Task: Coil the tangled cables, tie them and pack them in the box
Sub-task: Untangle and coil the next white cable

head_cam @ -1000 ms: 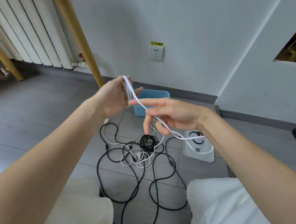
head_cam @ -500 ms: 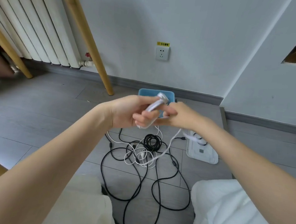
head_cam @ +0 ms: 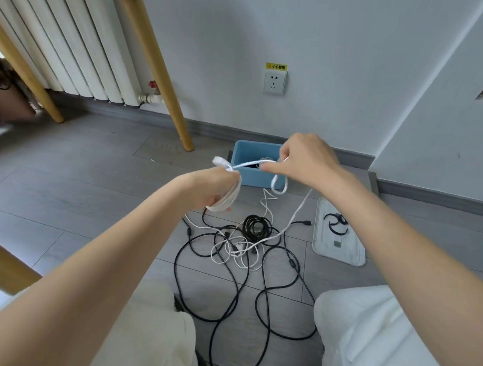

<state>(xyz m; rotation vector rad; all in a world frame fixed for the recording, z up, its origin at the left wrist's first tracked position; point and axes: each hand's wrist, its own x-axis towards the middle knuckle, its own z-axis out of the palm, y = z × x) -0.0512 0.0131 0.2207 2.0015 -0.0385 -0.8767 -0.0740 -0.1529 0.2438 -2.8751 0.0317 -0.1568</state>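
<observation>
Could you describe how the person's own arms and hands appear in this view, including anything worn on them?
Both forearms are bare up to the frame edge: no sleeves show. The left hand and right hand carry no gloves, rings, watch or bracelet that I can see. The fingernails that show look short and unpainted, though they are small in the picture. Light, off-white trousers cover the knees below.

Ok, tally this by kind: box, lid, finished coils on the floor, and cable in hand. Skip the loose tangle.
Blue box: 1
White lid: 1
Coiled black cable on the floor: 1
White cable held between the left hand and right hand: 1
Total: 4
</observation>
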